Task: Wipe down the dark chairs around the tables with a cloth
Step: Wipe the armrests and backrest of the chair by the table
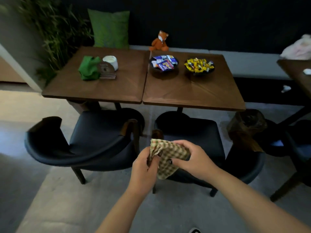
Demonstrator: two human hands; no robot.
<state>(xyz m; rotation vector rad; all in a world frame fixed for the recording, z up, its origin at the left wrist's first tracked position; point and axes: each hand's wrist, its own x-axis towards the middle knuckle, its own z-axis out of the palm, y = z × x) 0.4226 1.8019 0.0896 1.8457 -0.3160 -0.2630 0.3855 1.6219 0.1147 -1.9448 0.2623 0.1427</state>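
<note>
— Fingers (152, 161) of your left hand (144, 169) are curled round the near-left edge of the checked cloth (168, 155), pinching it; your right hand (193, 160) grips the other side, thumb on top. Am I reading that right?

— Yes. You hold the cloth bunched between both hands, in the air over the front of the middle dark chair (193, 137). As far as I can tell it touches no chair.

— So how far along would you say you are?

— Going left to right: the left dark chair (90, 140) sits turned at an angle before the left wooden table (101, 88), the middle one is tucked towards the right wooden table (193, 91), and a third dark chair (297, 145) shows partly at the far right. The light is too dim and the upholstery too dark to tell whether any seat is wiped.

— And your judgement?

— You look to be folding or readying the cloth, so I would count the wiping of these three as still ahead. The middle chair is nearest your hands and seems the likely start.
</note>
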